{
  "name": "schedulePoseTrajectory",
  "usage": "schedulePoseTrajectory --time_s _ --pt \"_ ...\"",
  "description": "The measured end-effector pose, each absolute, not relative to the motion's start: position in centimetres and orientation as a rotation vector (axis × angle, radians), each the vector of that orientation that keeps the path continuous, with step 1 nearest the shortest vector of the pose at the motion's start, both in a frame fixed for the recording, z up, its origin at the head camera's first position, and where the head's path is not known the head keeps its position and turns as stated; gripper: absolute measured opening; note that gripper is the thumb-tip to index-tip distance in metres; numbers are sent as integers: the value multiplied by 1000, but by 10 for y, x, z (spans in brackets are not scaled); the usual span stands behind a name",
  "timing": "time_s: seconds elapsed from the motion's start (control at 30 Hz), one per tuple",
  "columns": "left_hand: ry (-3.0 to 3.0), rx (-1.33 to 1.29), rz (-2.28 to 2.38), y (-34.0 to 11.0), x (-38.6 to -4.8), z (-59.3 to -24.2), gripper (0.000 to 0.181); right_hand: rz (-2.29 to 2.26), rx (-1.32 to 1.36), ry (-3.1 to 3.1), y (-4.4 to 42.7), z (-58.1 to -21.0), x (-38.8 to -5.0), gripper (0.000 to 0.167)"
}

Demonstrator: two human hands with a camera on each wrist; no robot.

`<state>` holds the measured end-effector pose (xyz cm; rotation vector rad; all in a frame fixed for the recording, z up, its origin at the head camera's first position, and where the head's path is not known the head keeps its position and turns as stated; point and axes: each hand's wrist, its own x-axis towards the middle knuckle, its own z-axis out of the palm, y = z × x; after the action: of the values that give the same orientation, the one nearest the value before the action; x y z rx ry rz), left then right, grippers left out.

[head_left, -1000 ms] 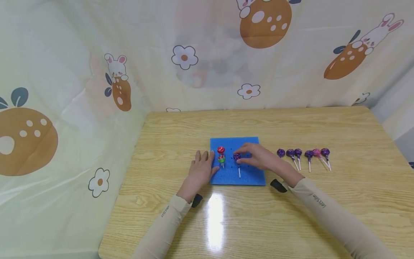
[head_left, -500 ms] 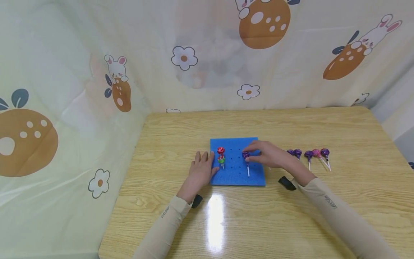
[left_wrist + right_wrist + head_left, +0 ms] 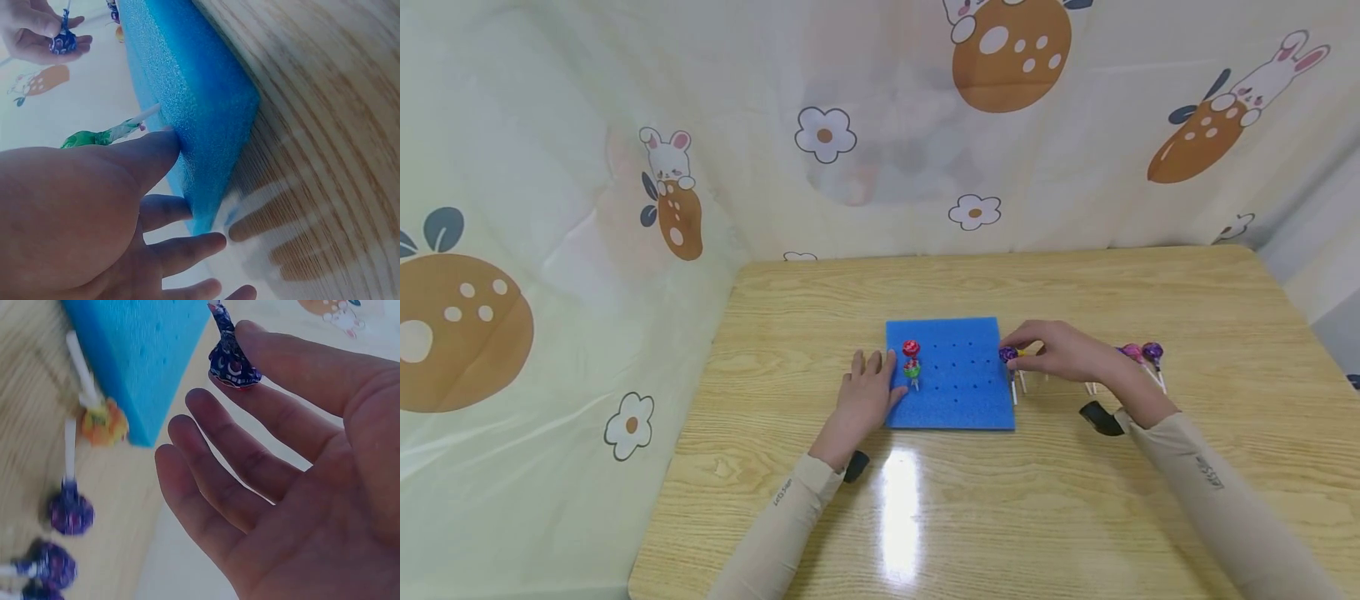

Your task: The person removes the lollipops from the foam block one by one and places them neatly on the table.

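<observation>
A blue foam block [image 3: 958, 414] with rows of small holes lies on the table. My left hand [image 3: 868, 398] rests at its left edge, fingers extended and thumb touching the foam. Close to that thumb, a red lollipop [image 3: 912, 347] and a green lollipop [image 3: 912, 368] stand with their sticks in the foam. My right hand [image 3: 1063, 354] pinches a purple lollipop [image 3: 1008, 354] by its wrapped head between thumb and index finger. It is above the block's right edge, stick pointing toward me in the head view. The other right fingers stay extended in the right wrist view.
Right of the block lie a yellow-orange lollipop [image 3: 105, 425] and several purple lollipops [image 3: 72, 509], partly hidden by my right arm in the head view. A pink lollipop [image 3: 1132, 352] lies farther right. A patterned curtain [image 3: 887, 192] hangs behind the wooden table [image 3: 820, 308].
My right hand has carried the purple lollipop rightward, from over the middle of the foam block to its right edge. My left hand has stayed in place.
</observation>
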<state>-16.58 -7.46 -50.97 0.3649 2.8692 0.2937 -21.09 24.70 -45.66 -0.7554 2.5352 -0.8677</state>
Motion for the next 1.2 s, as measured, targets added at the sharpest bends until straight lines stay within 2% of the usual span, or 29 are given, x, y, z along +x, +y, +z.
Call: schedulePoseTrajectory --time_s 0.47,0.8,1.2 --pt "2871 369 298 -74 -166 -509 65 -764 -661 2593 294 -446 -210 34" --pt "2862 369 309 -75 -166 -506 65 -737 -608 2610 326 -446 -209 39" --pt "2853 349 321 -76 -167 -511 66 -649 -496 2663 386 -437 -204 35"
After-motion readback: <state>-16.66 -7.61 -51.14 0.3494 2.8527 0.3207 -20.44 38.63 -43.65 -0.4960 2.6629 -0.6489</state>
